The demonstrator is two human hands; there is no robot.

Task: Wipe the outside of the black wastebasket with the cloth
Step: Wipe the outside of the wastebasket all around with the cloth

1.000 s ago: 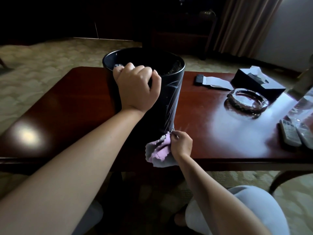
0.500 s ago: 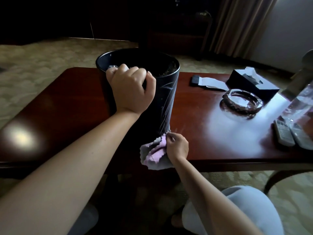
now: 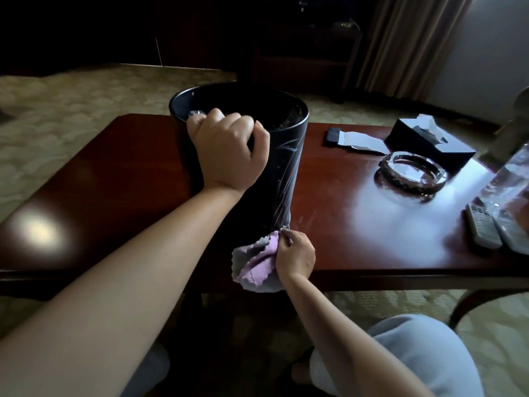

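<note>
Here, my left hand (image 3: 229, 150) is curled over the near rim of the black wastebasket (image 3: 282, 179), fingers hooked down inside the opening and thumb on the outer wall, gripping the rim. The wastebasket stands upright on the dark red wooden table (image 3: 114, 196), close to its near edge and a little left of the table's middle; faint pale streaks run down its right side. Something small and shiny sits at the rim just beside my knuckles, too dim for me to tell what it is.

Lower and to the right, my right hand (image 3: 294, 257) pinches a crumpled cloth (image 3: 257, 265), lilac on one face and grey on the other, with a wavy edge. My fingers are bunched together on it, and I hold it against the bottom of the wastebasket's outer wall, where the wall meets the tabletop. Part of the cloth hangs past the table's front edge.

Further right on the table lies a flat black item with a white paper strip (image 3: 355, 140); beyond it a black tissue box (image 3: 429, 141) with a tissue poking up. Nearer me sits a round glass ashtray (image 3: 410, 176), apart from the box. At the far right edge lie two remote controls (image 3: 483, 229) side by side, with a clear plastic bottle (image 3: 506, 184) leaning in above them.

My knee in pale trousers (image 3: 415, 356) shows below the table.
</note>
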